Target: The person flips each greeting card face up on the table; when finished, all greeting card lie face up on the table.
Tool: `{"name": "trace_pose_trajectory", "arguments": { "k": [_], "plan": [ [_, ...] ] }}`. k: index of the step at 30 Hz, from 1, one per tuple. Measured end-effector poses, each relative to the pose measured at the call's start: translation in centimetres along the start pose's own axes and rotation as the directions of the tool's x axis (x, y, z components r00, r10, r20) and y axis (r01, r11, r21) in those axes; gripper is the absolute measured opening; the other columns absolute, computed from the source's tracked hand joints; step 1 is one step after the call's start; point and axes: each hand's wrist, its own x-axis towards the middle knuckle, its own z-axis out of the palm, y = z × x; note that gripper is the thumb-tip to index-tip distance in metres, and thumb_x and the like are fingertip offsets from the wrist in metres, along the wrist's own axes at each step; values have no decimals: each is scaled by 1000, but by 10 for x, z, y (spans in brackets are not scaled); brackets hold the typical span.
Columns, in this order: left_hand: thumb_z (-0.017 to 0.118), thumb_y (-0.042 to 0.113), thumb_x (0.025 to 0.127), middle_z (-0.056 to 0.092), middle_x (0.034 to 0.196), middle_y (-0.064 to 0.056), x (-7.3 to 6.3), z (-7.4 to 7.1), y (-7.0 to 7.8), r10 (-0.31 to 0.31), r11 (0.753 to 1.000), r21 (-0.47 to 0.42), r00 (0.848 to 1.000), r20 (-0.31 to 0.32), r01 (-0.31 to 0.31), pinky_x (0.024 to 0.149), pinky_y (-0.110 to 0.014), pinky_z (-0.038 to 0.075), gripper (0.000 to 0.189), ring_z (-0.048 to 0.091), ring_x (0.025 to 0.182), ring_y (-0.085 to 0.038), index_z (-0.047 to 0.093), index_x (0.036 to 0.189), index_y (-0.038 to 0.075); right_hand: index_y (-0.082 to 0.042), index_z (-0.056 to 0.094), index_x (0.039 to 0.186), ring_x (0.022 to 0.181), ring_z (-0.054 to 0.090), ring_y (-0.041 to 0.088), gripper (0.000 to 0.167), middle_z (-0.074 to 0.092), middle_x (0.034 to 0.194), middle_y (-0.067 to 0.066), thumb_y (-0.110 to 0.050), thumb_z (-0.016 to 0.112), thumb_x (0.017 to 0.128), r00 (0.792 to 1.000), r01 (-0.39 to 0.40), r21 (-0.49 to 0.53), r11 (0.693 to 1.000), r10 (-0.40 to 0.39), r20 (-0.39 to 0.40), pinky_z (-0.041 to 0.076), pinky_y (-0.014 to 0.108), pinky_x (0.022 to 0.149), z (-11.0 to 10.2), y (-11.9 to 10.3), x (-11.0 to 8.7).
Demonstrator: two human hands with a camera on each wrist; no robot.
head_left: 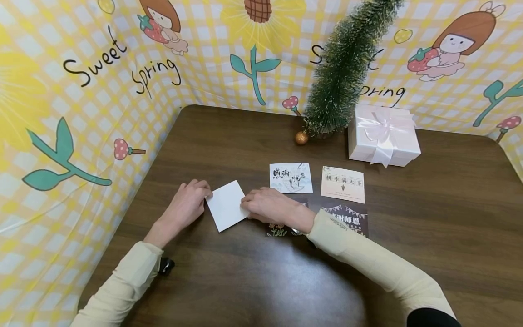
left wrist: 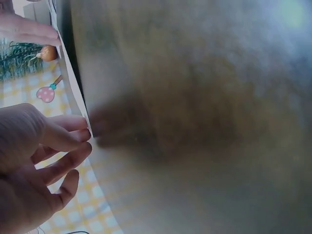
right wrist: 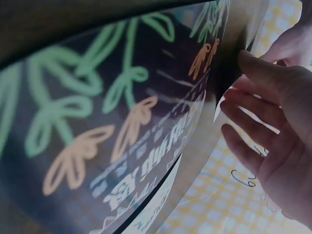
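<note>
A blank white square card (head_left: 226, 206) lies at a slant on the brown table, left of the printed cards. At its upper left edge, my left hand (head_left: 189, 203) pinches the card between thumb and fingertips. My right hand (head_left: 271, 206) holds the opposite edge, partly covering a dark card with drawn flowers (head_left: 278, 230). Seen from the left wrist, the white card (left wrist: 73, 80) is a thin edge-on strip at the fingertips. In the right wrist view the dark card (right wrist: 112, 97) looms large beside the right hand (right wrist: 282, 112).
Beside the dark card lie a pale ink-painted card (head_left: 300, 185), a cream card (head_left: 343, 193) and another dark card (head_left: 327, 211), partly behind the right sleeve. A small green tree (head_left: 337, 86), an orange-gold ball (head_left: 301, 138) and a white ribboned gift box (head_left: 365, 150) stand behind.
</note>
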Motion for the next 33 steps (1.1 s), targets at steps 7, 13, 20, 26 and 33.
{"name": "trace_pose_trajectory", "arguments": {
  "k": [7,13,20,26,33],
  "plan": [
    [53,-18,74,66,99,-14,-2,-11,-2,78,997,-9,995,58,-77,65,-49,47,33,60,89,-35,73,93,1,-12,65,107,105,65,17,20,69,117,-1,-1,56,94,994,36,13,999,-35,-102,54,31,81,-4,6,-8],
    [71,2,81,66,103,-13,-3,-9,2,65,998,-33,994,91,-62,70,-48,47,23,60,93,-33,72,104,0,-11,62,115,88,69,15,28,71,111,-2,3,58,91,966,-1,-25,1000,-5,-258,55,30,70,-5,12,-12],
    [74,4,80,67,94,-6,2,0,7,81,993,-74,992,-94,-88,70,-43,43,18,61,86,-26,73,98,4,-10,64,115,88,69,16,30,72,107,1,3,59,89,926,-63,-78,995,29,-377,55,30,74,-8,19,-14],
    [71,6,86,66,86,-4,10,-2,11,131,987,-61,968,-214,-148,67,-39,42,6,61,83,-24,75,90,5,-10,66,115,88,68,17,28,73,103,2,-1,61,89,892,-79,23,997,81,-444,54,30,76,-14,26,-18],
    [69,4,85,66,84,-5,16,-8,18,115,984,-109,970,-212,-140,68,-39,42,4,61,83,-25,72,83,2,-9,65,117,85,66,16,25,72,104,3,-21,64,95,828,-74,231,970,189,-528,53,31,76,-15,34,-22]
  ]
}}
